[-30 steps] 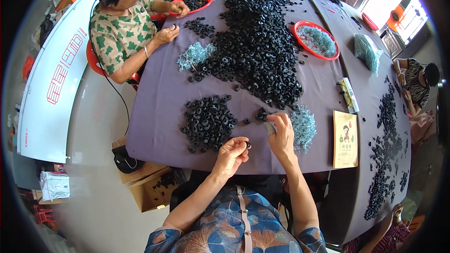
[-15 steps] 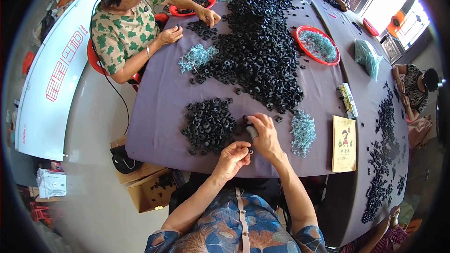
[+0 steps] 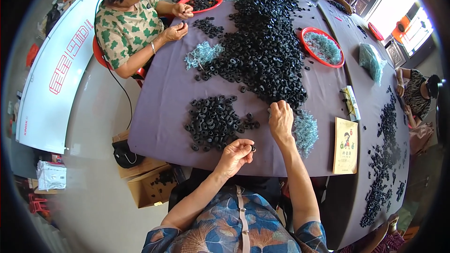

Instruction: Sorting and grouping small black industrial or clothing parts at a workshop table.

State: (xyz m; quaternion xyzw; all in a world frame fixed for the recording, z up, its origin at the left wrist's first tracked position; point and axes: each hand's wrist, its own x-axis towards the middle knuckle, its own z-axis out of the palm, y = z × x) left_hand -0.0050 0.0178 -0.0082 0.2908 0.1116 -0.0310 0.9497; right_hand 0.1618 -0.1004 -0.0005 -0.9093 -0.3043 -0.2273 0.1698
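My left hand [image 3: 236, 157] pinches 1 black part [image 3: 253, 148], nearer me than my right hand [image 3: 281, 119]. Right fingers bunched; cannot tell whether they grip anything. Heap [image 3: 269, 35] lies just beyond the right, nearer of 2 hands, long axis running away.

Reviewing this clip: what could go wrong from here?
The small black part pinched in the left hand could slip and perhaps roll off the table, since the front edge is close.

The right hand is at the tip of the large black heap, right beside the pale blue pile, so a sideways brush might mix the two.

Strays beside the smaller black pile could get knocked about.
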